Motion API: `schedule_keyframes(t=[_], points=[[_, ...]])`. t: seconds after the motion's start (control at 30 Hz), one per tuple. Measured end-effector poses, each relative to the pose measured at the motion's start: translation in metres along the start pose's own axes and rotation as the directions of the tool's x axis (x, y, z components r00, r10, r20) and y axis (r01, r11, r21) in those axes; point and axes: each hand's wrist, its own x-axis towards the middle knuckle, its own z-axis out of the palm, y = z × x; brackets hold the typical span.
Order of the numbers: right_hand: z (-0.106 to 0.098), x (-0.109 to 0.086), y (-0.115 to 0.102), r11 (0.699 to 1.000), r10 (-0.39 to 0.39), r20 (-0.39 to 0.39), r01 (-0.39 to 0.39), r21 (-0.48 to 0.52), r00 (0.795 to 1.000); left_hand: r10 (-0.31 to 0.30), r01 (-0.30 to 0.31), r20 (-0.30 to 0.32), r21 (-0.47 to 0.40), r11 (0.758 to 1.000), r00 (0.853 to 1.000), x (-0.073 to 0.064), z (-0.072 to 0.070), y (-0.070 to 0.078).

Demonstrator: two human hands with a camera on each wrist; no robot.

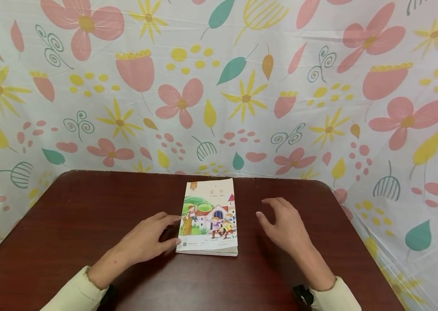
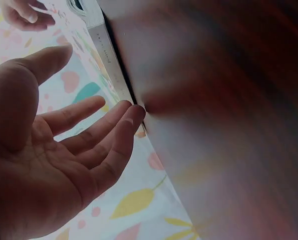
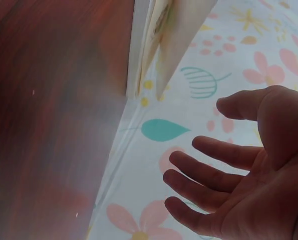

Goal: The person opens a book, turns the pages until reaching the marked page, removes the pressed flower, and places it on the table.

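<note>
A paperback book (image 1: 207,216) with an illustrated cover of a house, trees and children lies face up on the dark wooden table. Its spine (image 2: 106,60) faces my left hand (image 1: 147,237), whose thumb and fingertips are right at the left edge of the cover, the fingers loosely spread. To the right of the book, apart from it, my right hand (image 1: 285,222) hovers with relaxed fingers and holds nothing. In the right wrist view the book's front cover (image 3: 183,40) stands slightly raised from the pages along its open side.
The reddish-brown table (image 1: 67,216) has rounded far corners. Behind it and along its sides hangs a white curtain (image 1: 219,116) printed with flowers and leaves. Pale sleeves (image 1: 77,291) cover both forearms, and a black band (image 1: 303,296) shows at the right wrist.
</note>
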Motion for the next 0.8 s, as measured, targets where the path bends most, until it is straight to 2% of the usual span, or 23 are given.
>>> schedule_keyframes(t=[0.3,0.63,0.8], points=[[0.011,0.007,-0.005,0.999,0.033,0.071,-0.034,0.004,0.997,0.059,-0.062,0.062,0.063,0.996,0.996,0.005,0.006,0.003],[0.024,0.022,-0.021,0.996,0.075,0.156,-0.08,0.027,0.985,0.067,-0.07,0.053,0.065,0.995,0.996,0.008,0.009,0.004],[0.029,0.029,-0.029,0.995,0.069,0.158,-0.079,0.057,0.985,0.074,-0.076,0.039,0.067,0.995,0.997,0.013,0.011,0.005]])
